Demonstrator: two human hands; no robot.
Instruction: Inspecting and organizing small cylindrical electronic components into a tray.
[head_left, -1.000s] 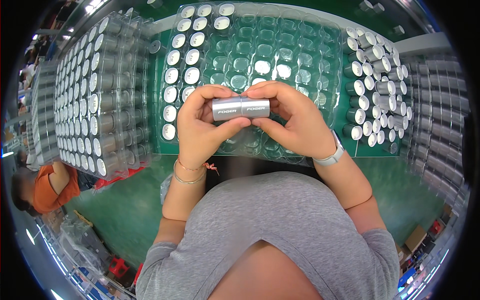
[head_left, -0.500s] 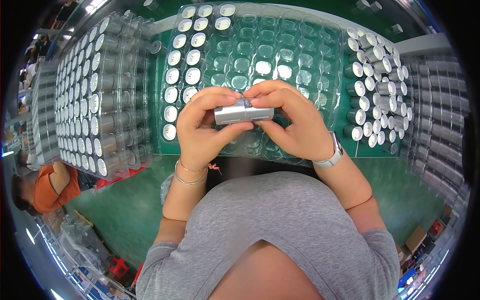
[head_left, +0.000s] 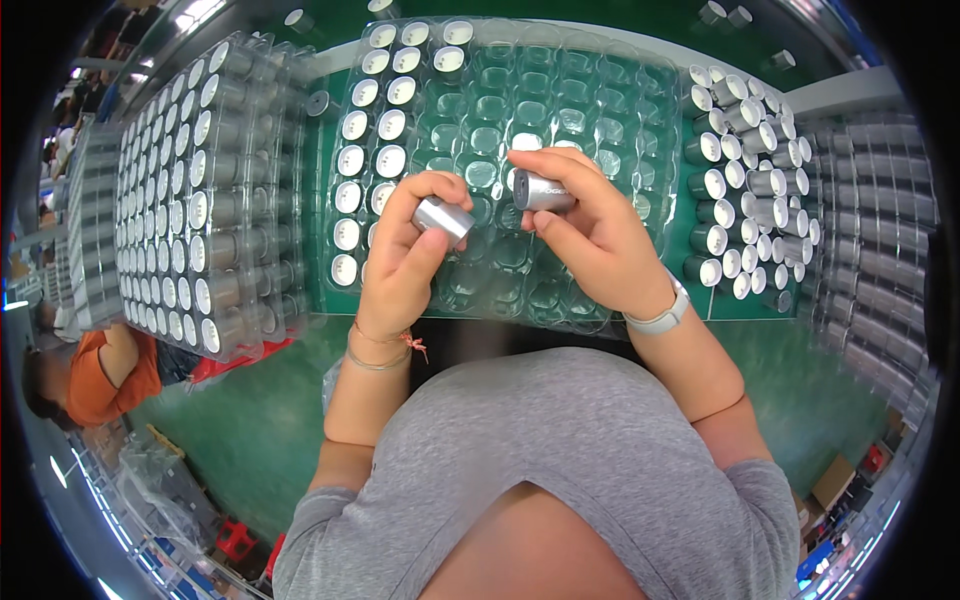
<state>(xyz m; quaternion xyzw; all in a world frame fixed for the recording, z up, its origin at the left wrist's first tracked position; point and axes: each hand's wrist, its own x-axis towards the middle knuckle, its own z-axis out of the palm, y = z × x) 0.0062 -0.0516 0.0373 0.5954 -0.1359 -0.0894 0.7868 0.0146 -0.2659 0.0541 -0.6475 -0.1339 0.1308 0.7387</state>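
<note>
cylinders (head_left: 444, 218) (head_left: 540, 192) in both hands (head_left: 398, 262) (head_left: 610, 232) (one each, apart)

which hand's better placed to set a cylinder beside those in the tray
Likely the left hand: holding a silver cylinder, it is nearer the white-topped grey cylinders in the clear plastic tray than the right hand.

Bright lights (head_left: 199, 12) shine beyond the green floor (head_left: 235, 430).
</note>
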